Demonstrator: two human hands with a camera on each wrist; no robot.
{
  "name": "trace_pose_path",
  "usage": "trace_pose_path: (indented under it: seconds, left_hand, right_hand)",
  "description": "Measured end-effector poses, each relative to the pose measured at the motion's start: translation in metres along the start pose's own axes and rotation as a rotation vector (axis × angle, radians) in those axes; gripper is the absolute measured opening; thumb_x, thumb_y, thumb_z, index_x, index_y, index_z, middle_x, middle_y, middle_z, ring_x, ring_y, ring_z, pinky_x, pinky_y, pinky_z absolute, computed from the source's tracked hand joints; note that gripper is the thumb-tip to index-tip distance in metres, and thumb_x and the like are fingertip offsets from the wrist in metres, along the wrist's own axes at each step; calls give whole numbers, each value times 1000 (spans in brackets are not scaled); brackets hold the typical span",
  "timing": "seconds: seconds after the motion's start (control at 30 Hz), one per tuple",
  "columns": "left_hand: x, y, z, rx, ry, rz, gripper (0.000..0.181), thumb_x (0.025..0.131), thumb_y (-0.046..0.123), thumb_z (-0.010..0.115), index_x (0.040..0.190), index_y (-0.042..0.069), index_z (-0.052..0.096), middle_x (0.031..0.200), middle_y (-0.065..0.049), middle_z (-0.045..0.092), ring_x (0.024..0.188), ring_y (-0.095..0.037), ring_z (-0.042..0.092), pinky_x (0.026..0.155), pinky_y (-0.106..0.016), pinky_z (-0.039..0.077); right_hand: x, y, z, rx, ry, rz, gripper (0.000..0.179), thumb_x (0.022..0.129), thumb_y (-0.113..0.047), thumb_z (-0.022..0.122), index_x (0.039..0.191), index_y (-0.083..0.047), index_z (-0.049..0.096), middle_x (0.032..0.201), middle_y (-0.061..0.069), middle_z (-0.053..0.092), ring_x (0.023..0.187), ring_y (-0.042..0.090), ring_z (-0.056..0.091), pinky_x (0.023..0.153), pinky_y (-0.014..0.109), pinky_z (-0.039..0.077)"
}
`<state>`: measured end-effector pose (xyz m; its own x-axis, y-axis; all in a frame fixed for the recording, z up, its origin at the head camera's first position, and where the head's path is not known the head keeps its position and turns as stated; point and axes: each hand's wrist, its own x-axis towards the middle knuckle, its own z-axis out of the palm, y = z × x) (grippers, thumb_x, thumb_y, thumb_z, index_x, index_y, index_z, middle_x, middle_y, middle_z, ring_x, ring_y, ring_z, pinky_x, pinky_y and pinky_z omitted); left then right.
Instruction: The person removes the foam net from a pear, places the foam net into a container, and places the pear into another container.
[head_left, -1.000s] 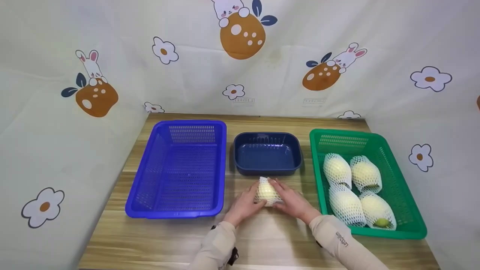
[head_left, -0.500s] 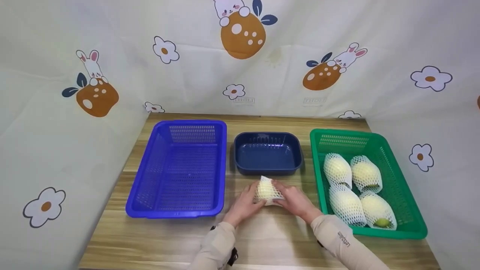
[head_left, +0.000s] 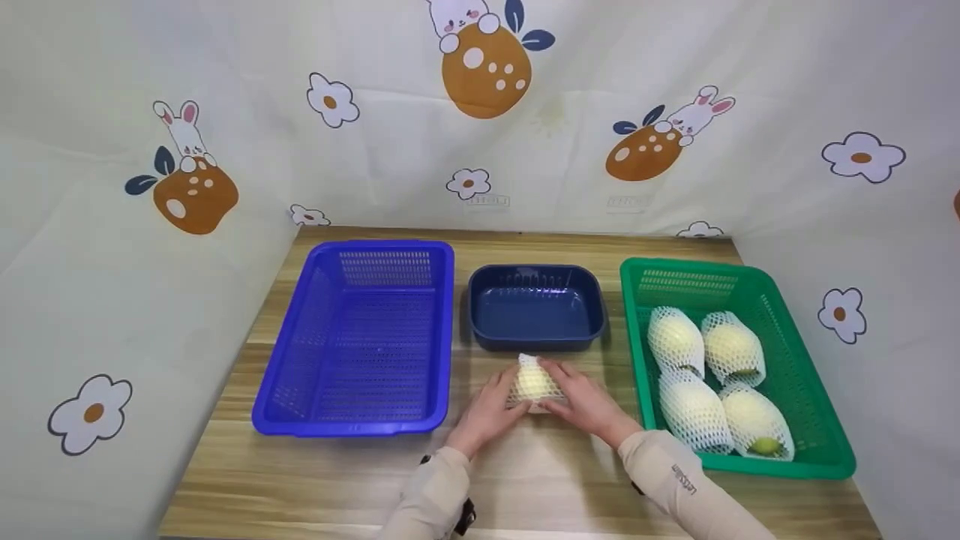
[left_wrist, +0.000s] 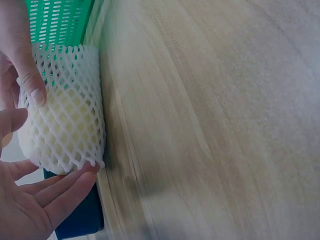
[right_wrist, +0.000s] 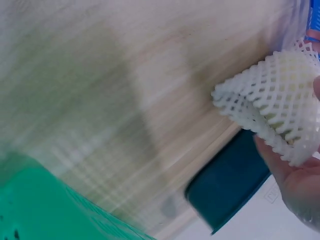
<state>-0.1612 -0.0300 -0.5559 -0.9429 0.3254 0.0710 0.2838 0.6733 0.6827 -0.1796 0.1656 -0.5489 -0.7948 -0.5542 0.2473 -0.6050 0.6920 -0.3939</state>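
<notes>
A pale yellow fruit point(head_left: 533, 382) in a white foam net sleeve point(left_wrist: 70, 115) sits between my two hands on the wooden table. Its kind is hard to tell through the net. My left hand point(head_left: 489, 409) holds it from the left, fingers under the sleeve's edge in the left wrist view. From the other side my right hand point(head_left: 590, 407) holds the sleeve, its thumb near the front and its fingers on top. In the right wrist view the sleeve point(right_wrist: 280, 95) has a loose, gaping end, and the right hand point(right_wrist: 300, 187) is partly cut off by the frame.
Left of the hands stands a blue basket point(head_left: 259, 416) with bare mesh inside. Just beyond the fruit is a dark blue tub point(head_left: 536, 345). A green basket point(head_left: 780, 466) on the right holds several sleeved fruits point(head_left: 694, 409). A printed cloth point(head_left: 390, 127) rises behind the table.
Both hands stay in place around the fruit. The right hand's fingers and thumb shift slightly on the sleeve, which moves a little with them. Baskets and tub have not moved.
</notes>
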Motion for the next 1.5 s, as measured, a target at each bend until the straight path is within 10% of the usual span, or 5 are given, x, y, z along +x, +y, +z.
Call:
trace_pose_path:
  seconds: [0.47,0.73,1.5]
  left_hand:
    - [10,-11,2,-103,133,56,27,87,2,45,112,-1,54,108,-16,57,100,-29,52,85,-40,40]
    - [10,-13,2,-126,102,56,33,83,3,53,116,1,52,104,-13,57,92,-27,53,79,-37,42]
    - [13,-7,5,-33,-28,23,68,70,18,70,131,9,40,119,-12,46,104,-29,48,87,-43,37]
  right_hand:
    - [0,5,-1,52,105,-125,39,76,-17,69,109,-2,57,106,14,60,90,26,59,74,37,47]
    - [-5,5,-2,25,-26,-64,65,73,-18,72,129,-5,41,117,16,50,100,30,52,80,42,44]
    - [-4,6,-5,40,11,-115,52,74,-12,69,122,-5,51,116,14,54,99,27,54,80,38,45]
